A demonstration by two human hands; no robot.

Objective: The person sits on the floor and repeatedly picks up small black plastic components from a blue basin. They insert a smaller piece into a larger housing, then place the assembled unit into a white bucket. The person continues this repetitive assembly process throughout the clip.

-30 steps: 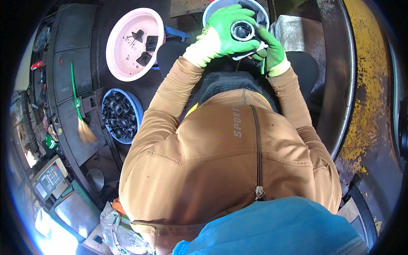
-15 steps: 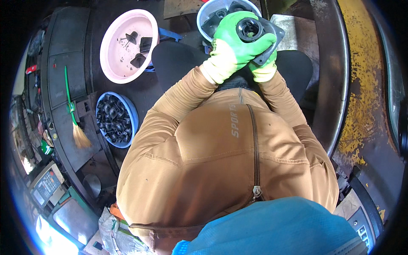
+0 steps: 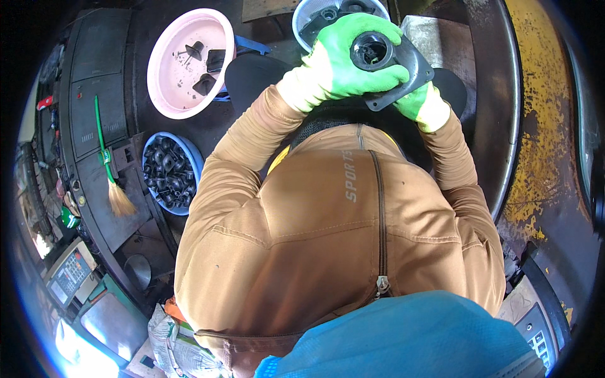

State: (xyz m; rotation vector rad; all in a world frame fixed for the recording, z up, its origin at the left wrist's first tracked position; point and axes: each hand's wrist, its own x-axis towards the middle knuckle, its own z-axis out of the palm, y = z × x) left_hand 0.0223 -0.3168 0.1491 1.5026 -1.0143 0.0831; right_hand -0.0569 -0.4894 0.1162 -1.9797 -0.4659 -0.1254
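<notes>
Both my hands wear green gloves with pale yellow cuffs. My left hand (image 3: 346, 60) is wrapped round the collar of a black rubber boot-like part (image 3: 413, 69). Its round opening faces up, and its squarish flange, with small holes near the corners, sticks out to the right. Beneath the flange's right side is my right hand (image 3: 416, 104), closed against its edge, with most of the fingers hidden under the part. Just behind my left hand stands a light blue basin (image 3: 297, 25) holding more black parts.
A pink basin (image 3: 157, 75) with a few black parts and crumbs stands at the far left. Nearer, a blue basin (image 3: 196, 160) is heaped with black parts. A green-handled broom (image 3: 104, 145) leans against dark cabinets. Yellow, worn metal (image 3: 535, 126) borders the right side.
The black part has turned and come slightly nearer and to the right, showing more of its flange. My right hand has shifted right and nearer, its forearm swinging outward.
</notes>
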